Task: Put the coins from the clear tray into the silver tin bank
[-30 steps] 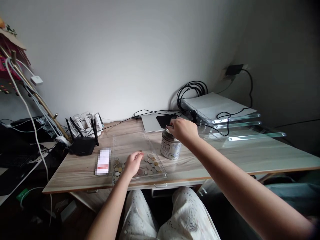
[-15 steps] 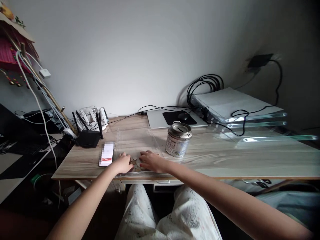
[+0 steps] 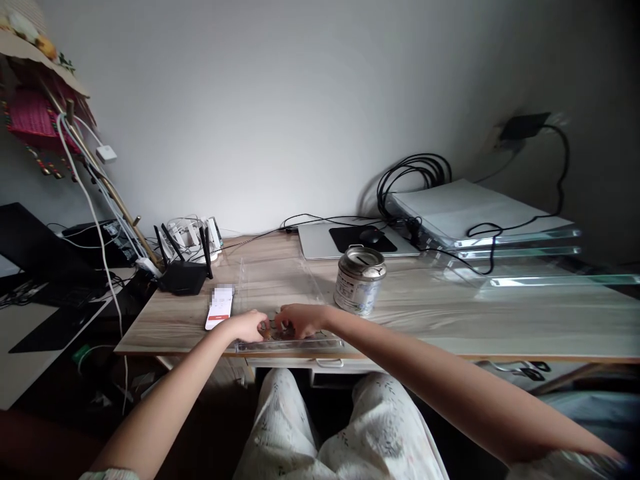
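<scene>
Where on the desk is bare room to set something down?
The widest bare patch of desk runs right of the slotted tin, in front of the clear acrylic stack. A smaller one lies between router, phone and front edge. Crowded: the clear tray, with left hand, right hand and coins at its front.

We've got a plain pale wall (image 3: 250,133), brightest mid-way, pretty dim rightward, behind our wood-grain counter (image 3: 425,320).
</scene>
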